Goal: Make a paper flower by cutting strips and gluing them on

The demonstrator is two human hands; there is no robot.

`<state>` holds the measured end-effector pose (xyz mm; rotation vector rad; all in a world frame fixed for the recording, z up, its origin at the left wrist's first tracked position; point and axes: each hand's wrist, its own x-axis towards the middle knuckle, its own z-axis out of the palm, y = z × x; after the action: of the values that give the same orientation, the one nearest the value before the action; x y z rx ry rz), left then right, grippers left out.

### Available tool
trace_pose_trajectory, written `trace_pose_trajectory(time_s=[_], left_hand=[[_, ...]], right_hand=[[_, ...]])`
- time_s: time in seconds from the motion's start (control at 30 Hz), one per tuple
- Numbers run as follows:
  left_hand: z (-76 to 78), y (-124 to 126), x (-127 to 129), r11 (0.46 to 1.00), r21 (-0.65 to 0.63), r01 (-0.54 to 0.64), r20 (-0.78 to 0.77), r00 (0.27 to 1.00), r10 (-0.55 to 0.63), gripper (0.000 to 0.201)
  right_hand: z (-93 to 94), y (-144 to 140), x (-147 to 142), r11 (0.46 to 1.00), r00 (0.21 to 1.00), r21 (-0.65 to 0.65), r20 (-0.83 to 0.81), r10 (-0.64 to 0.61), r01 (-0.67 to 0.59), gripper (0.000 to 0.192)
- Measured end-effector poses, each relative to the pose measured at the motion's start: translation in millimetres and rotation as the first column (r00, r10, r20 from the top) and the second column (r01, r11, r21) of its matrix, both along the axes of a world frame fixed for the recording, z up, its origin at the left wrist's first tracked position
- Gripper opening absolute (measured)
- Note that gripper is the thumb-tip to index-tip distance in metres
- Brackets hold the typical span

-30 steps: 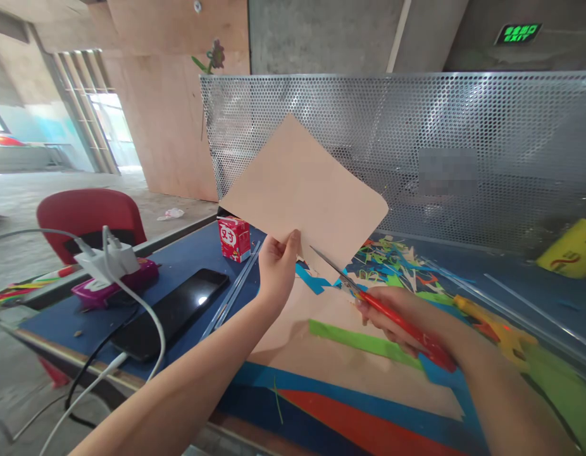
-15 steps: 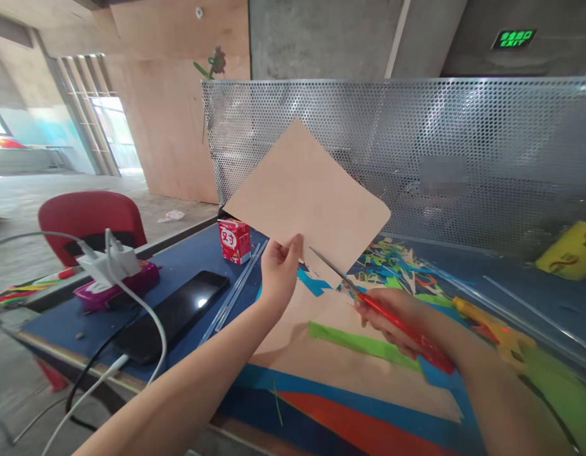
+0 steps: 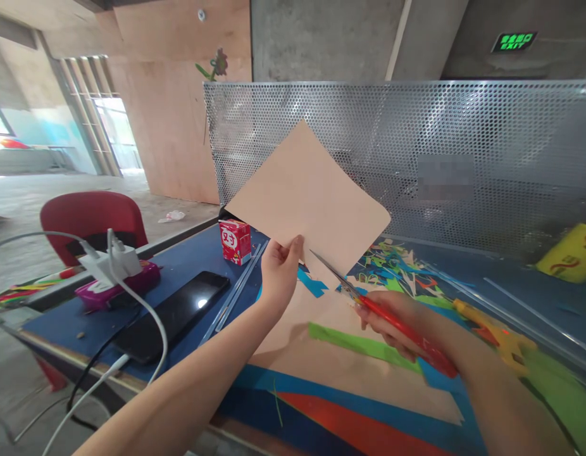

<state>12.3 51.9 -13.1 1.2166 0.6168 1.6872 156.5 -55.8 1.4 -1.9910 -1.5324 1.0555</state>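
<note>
My left hand [image 3: 280,273] pinches the lower edge of a tan paper sheet [image 3: 307,196] and holds it up above the blue table [image 3: 193,259]. Red-handled scissors [image 3: 383,316] are gripped in my right hand [image 3: 407,326]. Their metal blades point up and left into the sheet's bottom edge, just right of my left thumb. Below the hands, a larger tan sheet [image 3: 340,361] lies flat on the table with a green paper strip [image 3: 359,343] on it.
A heap of coloured paper scraps [image 3: 397,266] lies behind the scissors. A red carton [image 3: 235,240], clear rods [image 3: 236,291], a black phone [image 3: 172,313], a white charger [image 3: 110,265] with cables and an orange glue gun [image 3: 497,329] are on the table. A perforated metal screen [image 3: 464,158] backs it.
The sheet and both hands have hardly shifted. The scissor blades sit slightly further into the sheet's lower edge than a second ago.
</note>
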Motion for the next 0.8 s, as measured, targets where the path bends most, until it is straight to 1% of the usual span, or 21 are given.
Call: trace_pose_trajectory(time_s=[0.17, 0.3, 0.43, 0.57, 0.63, 0.8], left_hand=[[-0.1, -0.4, 0.5, 1.000, -0.005, 0.009, 0.010, 1.000, -0.009, 0.018], [0.5, -0.5, 0.1, 1.000, -0.022, -0.009, -0.004, 1.000, 0.009, 0.021], [0.0, -1.6, -1.3, 1.000, -0.015, -0.019, -0.046, 0.999, 0.018, 0.027], [-1.2, -2.7, -0.8, 1.000, 0.015, -0.004, -0.059, 0.998, 0.005, 0.025], [-1.6, -2.9, 0.0, 1.000, 0.014, -0.004, -0.072, 0.997, 0.005, 0.025], [-1.6, -3.6, 0.4, 0.999, -0.020, -0.026, -0.090, 0.996, 0.024, 0.027]], right_hand=[[4.1, 0.3, -1.3, 0.999, 1.000, -0.050, 0.006, 0.000, 0.000, 0.026], [2.9, -0.7, -3.8, 0.998, 0.997, 0.013, 0.052, -0.059, 0.059, 0.025], [3.4, -2.4, -5.5, 0.999, 0.995, 0.041, 0.096, -0.028, 0.024, 0.027], [6.2, -3.8, -5.2, 0.996, 0.988, 0.091, 0.156, 0.006, -0.021, 0.027], [6.6, -4.0, -4.7, 0.996, 0.987, 0.084, 0.160, 0.030, -0.044, 0.027], [6.2, -4.4, -3.8, 0.997, 0.989, 0.077, 0.145, 0.004, -0.015, 0.030]])
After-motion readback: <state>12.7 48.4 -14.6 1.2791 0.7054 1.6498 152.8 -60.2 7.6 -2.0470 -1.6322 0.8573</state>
